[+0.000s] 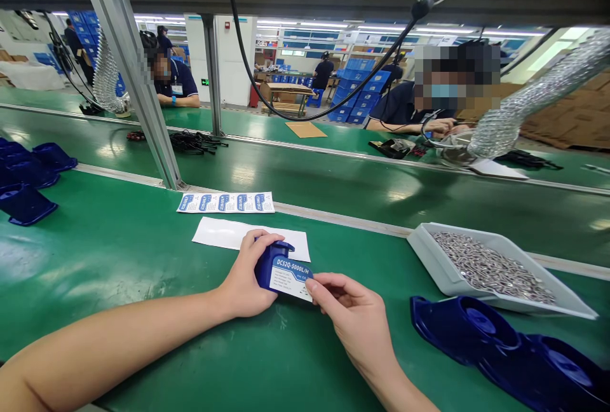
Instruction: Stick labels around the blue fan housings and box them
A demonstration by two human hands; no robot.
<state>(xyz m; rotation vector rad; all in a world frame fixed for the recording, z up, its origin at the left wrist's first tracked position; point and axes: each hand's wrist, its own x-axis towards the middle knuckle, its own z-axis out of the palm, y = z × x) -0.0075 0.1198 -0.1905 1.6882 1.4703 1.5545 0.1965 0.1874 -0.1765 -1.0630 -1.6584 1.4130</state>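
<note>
My left hand (248,275) is wrapped round a dark blue plastic part (264,267) above the green table. Between thumb and fingers, my right hand (350,310) pinches the right end of a blue and white label (291,277) printed "DC52Q-5000L/H". The label's left end lies against the blue part, while its right end reaches past it. Just behind my hands lies a white backing sheet (219,233). A strip of several blue and white labels (225,203) is farther back.
A pale tray (429,266) of small metal pieces stands at the right, with blue parts (481,329) in front. More blue parts (28,202) sit at the far left. A metal post (133,75) rises behind the table; people work beyond.
</note>
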